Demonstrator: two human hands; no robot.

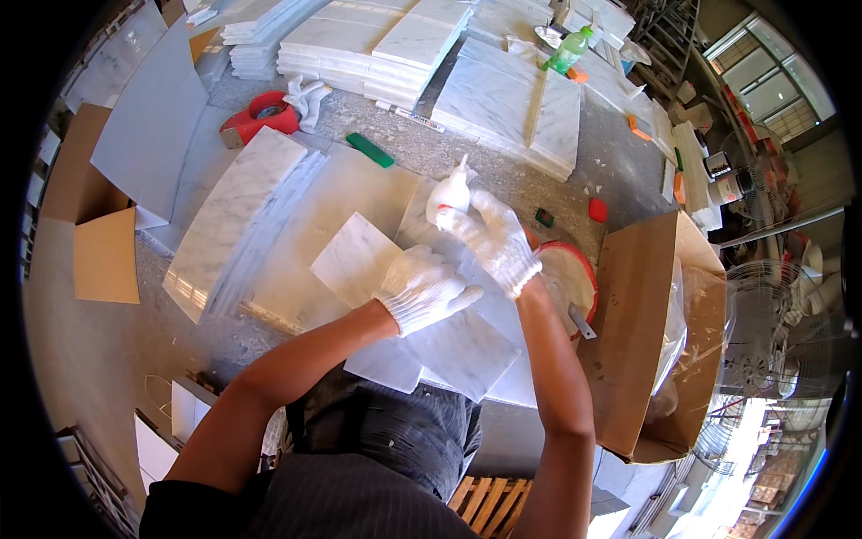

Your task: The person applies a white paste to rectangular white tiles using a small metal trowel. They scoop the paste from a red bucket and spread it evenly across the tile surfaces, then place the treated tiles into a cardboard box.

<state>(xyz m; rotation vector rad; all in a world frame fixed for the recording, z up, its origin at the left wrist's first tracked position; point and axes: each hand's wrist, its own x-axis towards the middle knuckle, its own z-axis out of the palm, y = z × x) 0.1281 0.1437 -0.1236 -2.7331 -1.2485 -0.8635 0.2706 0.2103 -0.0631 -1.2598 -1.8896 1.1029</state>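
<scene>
My right hand [496,241], in a white knitted glove, is closed around a white squeeze bottle [449,192] with a narrow pointed nozzle and a bit of red near its base. The nozzle points away from me. My left hand [420,289], gloved the same way, lies over the marble tiles with its thumb apart; its fingertips are partly hidden. Beside it is a grey-veined white marble tile [352,255] set at an angle. Another marble tile [467,349] reaches the bench's near edge, overlapping a smaller tile piece [384,363].
A red-rimmed tub [588,269] with a putty knife [581,322] stands right of my hand, next to an open cardboard box [620,332]. Stacked marble tiles [238,211] lie left. A red tape dispenser [256,120], green block [369,150] and green bottle [569,52] sit farther back.
</scene>
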